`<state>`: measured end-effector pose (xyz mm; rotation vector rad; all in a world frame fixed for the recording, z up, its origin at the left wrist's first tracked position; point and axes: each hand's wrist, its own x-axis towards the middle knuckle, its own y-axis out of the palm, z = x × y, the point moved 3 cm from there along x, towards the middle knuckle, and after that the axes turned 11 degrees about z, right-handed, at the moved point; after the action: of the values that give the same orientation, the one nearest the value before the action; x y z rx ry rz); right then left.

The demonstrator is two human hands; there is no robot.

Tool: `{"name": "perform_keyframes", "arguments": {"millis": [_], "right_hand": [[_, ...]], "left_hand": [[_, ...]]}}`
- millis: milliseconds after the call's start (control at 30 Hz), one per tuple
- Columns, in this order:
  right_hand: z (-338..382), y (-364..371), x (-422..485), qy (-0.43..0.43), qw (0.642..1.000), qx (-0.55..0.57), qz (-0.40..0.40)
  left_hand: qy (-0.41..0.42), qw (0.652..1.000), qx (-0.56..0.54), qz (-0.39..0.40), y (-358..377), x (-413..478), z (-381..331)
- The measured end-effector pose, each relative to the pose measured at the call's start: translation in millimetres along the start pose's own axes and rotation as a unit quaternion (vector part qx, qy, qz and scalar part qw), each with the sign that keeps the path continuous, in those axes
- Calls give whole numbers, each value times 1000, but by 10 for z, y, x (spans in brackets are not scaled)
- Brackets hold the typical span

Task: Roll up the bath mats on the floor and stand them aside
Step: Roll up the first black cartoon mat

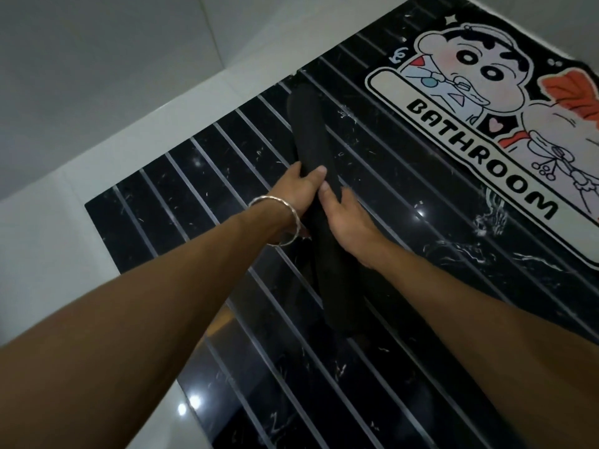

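Left hand (296,194) round dim, perhaps rolled, mat (309,131)

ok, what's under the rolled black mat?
Black striped floor shows either side of the rolled black mat. Directly beneath is hidden by the roll, left hand and right hand.

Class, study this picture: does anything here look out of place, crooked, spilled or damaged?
Nothing looks spilled or broken. The one oddity is the rolled black mat, held by the left hand and the right hand: it bows along its length instead of staying straight. The cartoon bath mat lies flat on the floor, not yet rolled.
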<state>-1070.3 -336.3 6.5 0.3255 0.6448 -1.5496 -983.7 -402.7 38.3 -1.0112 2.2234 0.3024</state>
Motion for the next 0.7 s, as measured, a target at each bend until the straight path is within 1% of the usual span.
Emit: {"name": "perform_keyframes", "arguments": {"millis": [100, 167, 267, 333, 400, 500, 567, 700], "right_hand": [[63, -36, 36, 1, 1000, 10, -11], [91, -37, 39, -12, 1000, 3, -4], [128, 0, 57, -50, 998, 0, 41], [165, 54, 53, -54, 995, 2, 81], [220, 150, 30, -53, 991, 11, 122], [283, 319, 22, -46, 982, 54, 177], [402, 459, 40, -66, 973, 72, 209], [706, 810, 149, -96, 974, 40, 201]], "left_hand": [[11, 997, -72, 6, 49, 36, -10], [16, 995, -95, -3, 22, 31, -21], [15, 995, -93, -28, -66, 31, 28], [18, 994, -90, -60, -174, 2, 65], [41, 992, -66, -99, -326, -46, 79], [86, 985, -27, -146, -594, -154, 27], [99, 980, -18, -173, -836, -226, 1], [96, 972, -23, -211, -1272, -357, 81]]}}
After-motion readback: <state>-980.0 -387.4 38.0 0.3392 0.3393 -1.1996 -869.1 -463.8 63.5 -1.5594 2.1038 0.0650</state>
